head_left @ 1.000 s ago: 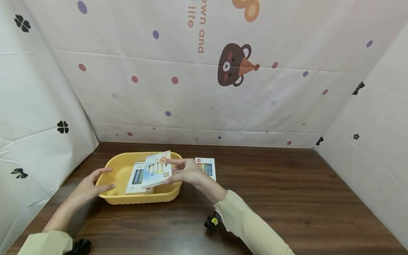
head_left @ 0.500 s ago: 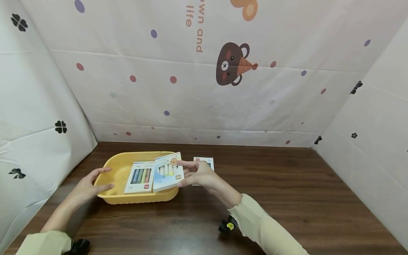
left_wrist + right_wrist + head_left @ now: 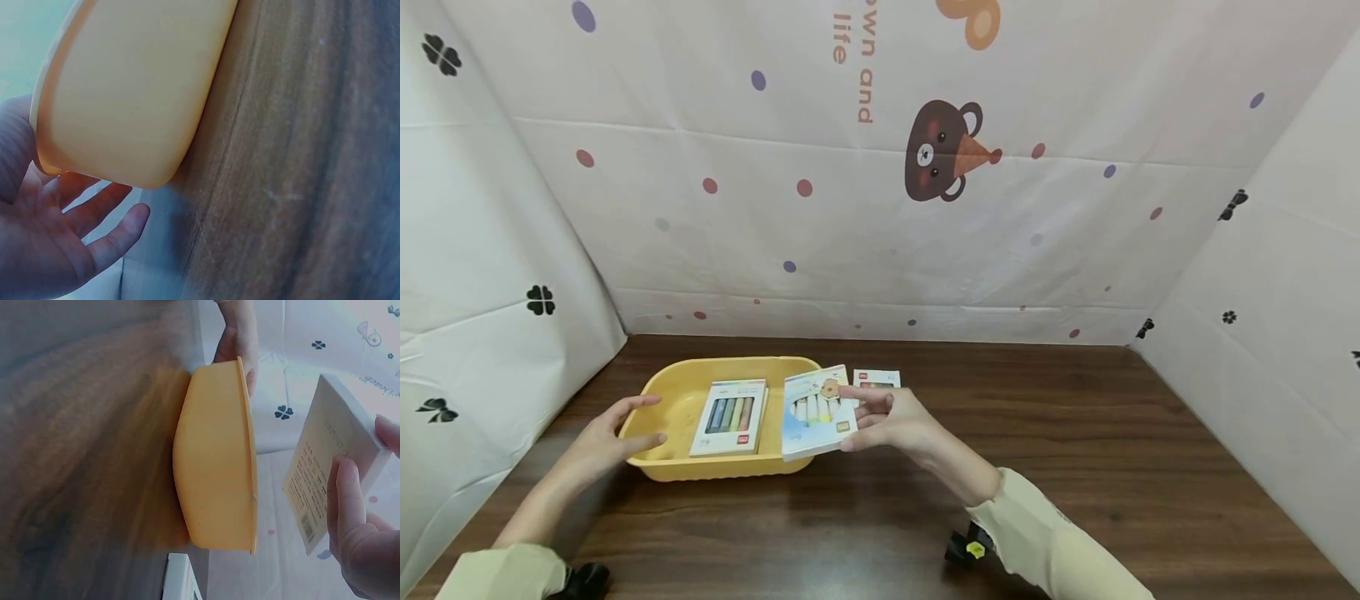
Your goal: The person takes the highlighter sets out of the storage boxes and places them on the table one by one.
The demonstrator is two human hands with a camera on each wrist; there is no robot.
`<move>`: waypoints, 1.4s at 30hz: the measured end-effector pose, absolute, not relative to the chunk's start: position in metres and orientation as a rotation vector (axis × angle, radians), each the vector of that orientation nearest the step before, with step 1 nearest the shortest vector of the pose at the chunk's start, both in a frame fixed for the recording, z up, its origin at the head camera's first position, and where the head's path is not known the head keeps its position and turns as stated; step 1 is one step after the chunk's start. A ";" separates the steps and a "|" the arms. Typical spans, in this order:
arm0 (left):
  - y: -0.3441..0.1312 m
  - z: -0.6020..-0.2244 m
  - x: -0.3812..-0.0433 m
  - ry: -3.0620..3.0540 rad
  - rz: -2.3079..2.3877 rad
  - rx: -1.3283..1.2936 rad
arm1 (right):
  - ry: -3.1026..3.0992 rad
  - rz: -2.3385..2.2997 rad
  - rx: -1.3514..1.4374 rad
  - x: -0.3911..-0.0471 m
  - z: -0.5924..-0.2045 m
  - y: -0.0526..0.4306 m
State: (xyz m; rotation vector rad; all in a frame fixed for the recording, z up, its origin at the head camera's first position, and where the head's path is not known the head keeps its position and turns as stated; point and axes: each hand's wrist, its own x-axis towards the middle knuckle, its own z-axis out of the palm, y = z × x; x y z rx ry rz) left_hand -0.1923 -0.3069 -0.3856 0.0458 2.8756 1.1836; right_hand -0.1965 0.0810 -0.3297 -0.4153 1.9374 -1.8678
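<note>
My right hand [image 3: 901, 425] pinches the right edge of a white-and-blue box of chalk [image 3: 808, 429], thumb at the front and fingers along the back edge. The box is tilted above the right end of a yellow plastic basin [image 3: 700, 472]. Its printed back [image 3: 319, 462] shows in the right wrist view, higher than the basin's rim. My left hand [image 3: 598, 440] grips the basin's left end, thumb and fingers around the rim. A second box of coloured sticks [image 3: 718, 443] lies inside the basin, face up.
A third white box [image 3: 876, 377] lies on the wooden table [image 3: 1075, 450] just right of the basin, partly hidden behind my right hand. Patterned white cloth [image 3: 1037, 275] walls in the table's back and sides.
My right hand has carried the chalk box rightward, off the coloured-stick box and out over the basin's right end. The left hand has stayed at the rim.
</note>
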 end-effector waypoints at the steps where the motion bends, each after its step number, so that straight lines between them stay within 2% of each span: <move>1: -0.307 -0.386 -0.192 2.875 1.184 0.046 | 1.936 -1.872 -0.412 -0.194 -0.330 0.082; 42: -0.307 -0.386 -0.193 2.858 1.190 0.028 | 1.774 -1.980 -0.368 -0.125 -0.349 0.115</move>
